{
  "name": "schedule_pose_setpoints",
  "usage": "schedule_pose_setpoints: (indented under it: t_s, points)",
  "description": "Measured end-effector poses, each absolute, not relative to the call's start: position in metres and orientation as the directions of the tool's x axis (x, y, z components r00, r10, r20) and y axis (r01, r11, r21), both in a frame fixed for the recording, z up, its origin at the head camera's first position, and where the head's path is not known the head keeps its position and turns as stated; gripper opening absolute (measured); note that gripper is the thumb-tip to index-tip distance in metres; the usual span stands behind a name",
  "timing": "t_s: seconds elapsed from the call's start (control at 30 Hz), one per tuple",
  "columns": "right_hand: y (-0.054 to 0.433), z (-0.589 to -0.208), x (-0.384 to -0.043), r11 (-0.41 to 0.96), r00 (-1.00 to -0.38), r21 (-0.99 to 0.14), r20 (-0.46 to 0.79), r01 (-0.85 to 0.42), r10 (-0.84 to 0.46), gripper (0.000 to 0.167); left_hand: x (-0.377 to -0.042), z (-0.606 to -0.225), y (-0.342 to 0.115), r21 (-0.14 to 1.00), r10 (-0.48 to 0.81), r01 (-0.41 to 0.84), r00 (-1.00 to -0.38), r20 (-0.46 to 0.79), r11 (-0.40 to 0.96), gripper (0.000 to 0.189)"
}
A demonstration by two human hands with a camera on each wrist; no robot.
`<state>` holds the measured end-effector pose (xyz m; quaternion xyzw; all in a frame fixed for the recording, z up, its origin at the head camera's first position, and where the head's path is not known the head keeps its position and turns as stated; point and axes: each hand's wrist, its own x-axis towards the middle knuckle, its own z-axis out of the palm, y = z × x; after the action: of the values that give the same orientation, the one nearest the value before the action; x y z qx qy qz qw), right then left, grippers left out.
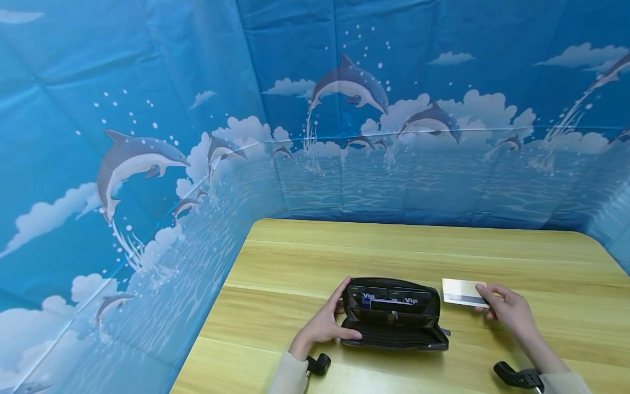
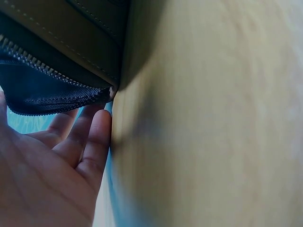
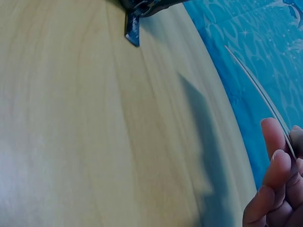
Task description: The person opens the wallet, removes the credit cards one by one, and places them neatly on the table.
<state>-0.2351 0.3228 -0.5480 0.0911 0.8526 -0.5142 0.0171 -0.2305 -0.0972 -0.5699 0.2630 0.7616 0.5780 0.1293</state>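
Right hand (image 3: 278, 177) pinches a thin card (image 3: 261, 91), edge-on.
A shadow (image 3: 203, 130) falls across the wood-grain worktop (image 3: 71, 132) beside blue patterned sheeting (image 3: 262, 42).

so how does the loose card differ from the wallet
The card is pale with a dark stripe, while the wallet is mostly dark. The card is thin and flat; the wallet is larger, bulkier and unzipped. The card is held above the table in the right grip, whereas the wallet rests on it. Both are held: the left grip has the wallet.
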Motion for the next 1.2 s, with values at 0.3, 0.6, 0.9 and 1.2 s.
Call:
schedule_pose_setpoints:
  t_s: [0.3,0.6,0.9,1.2]
  points:
    - [0.326,-0.554,-0.232,0.462,-0.972,-0.857,-0.173,0.227,0.157,0.071,-0.229,-0.568,-0.098,0.942,0.543,0.254,-0.834,0.100,0.217,0.114]
    - [0.328,-0.556,-0.230,0.462,-0.967,-0.851,-0.201,0.250,0.153,0.076,-0.228,-0.567,-0.099,0.945,0.544,0.246,-0.834,0.093,0.215,0.114]
    - [0.326,-0.556,-0.228,0.523,-0.965,-0.811,-0.202,0.262,0.169,0.075,-0.228,-0.567,-0.098,0.950,0.548,0.245,-0.831,0.101,0.196,0.115]
    - [0.330,-0.561,-0.228,0.599,-0.959,-0.752,-0.167,0.275,0.231,0.076,-0.229,-0.568,-0.098,0.946,0.549,0.268,-0.826,0.128,0.183,0.115]
